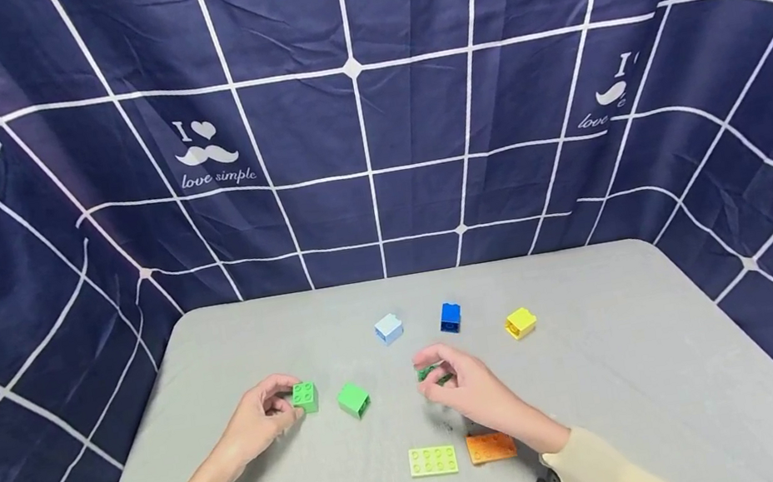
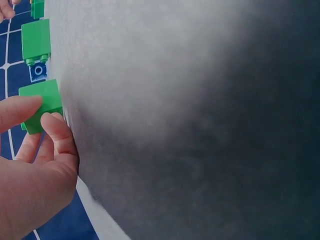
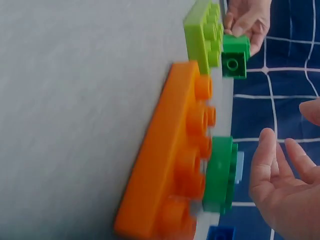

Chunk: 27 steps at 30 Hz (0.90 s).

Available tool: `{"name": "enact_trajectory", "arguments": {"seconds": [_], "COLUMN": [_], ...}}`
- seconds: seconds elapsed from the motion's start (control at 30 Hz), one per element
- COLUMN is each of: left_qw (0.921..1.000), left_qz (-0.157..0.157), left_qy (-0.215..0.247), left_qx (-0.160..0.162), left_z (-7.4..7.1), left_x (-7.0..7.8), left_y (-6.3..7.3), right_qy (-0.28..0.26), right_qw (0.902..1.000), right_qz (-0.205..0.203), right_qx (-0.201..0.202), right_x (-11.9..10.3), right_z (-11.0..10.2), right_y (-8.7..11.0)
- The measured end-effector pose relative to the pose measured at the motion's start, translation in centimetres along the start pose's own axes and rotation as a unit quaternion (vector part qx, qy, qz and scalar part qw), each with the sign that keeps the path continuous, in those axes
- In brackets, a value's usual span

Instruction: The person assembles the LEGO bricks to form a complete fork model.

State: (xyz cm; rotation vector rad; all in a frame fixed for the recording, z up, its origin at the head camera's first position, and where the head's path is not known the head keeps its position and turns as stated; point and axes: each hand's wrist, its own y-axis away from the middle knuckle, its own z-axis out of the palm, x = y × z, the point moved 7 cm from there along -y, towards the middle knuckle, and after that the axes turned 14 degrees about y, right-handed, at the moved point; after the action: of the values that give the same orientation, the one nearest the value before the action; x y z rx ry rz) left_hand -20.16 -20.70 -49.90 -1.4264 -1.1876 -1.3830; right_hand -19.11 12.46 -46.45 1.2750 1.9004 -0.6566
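Observation:
My left hand (image 1: 256, 422) pinches a bright green toy brick (image 1: 305, 398), studs up, between thumb and fingers on the left side of the table. The thumb lies across this brick's face in the left wrist view. Just right of it rests a second bright green brick (image 1: 354, 400) on its side. My right hand (image 1: 468, 384) hovers over a dark green brick (image 3: 218, 175), which the fingers partly cover in the head view. In the right wrist view, thumb and loosely bent fingers stand apart from that brick with nothing between them.
Farther back lie a light blue brick (image 1: 389, 329), a dark blue brick (image 1: 450, 317) and a yellow brick (image 1: 520, 323). Nearer me, a lime brick (image 1: 432, 461) and an orange brick (image 1: 491, 447) lie flat, the orange one beside my right forearm. A navy curtain (image 1: 308, 127) surrounds the grey table (image 1: 605, 375).

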Motion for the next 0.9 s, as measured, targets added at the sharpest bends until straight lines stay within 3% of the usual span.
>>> {"name": "enact_trajectory", "arguments": {"seconds": [0.9], "left_qw": [0.9998], "left_qz": [-0.016], "left_qy": [-0.004], "left_qx": [0.009], "left_z": [-0.2], "left_x": [-0.4], "left_y": [-0.1], "right_qy": [0.075], "right_qw": [0.997], "right_qz": [0.004], "right_qx": [-0.02], "right_x": [-3.5], "right_z": [5.5], "right_y": [-3.3]}}
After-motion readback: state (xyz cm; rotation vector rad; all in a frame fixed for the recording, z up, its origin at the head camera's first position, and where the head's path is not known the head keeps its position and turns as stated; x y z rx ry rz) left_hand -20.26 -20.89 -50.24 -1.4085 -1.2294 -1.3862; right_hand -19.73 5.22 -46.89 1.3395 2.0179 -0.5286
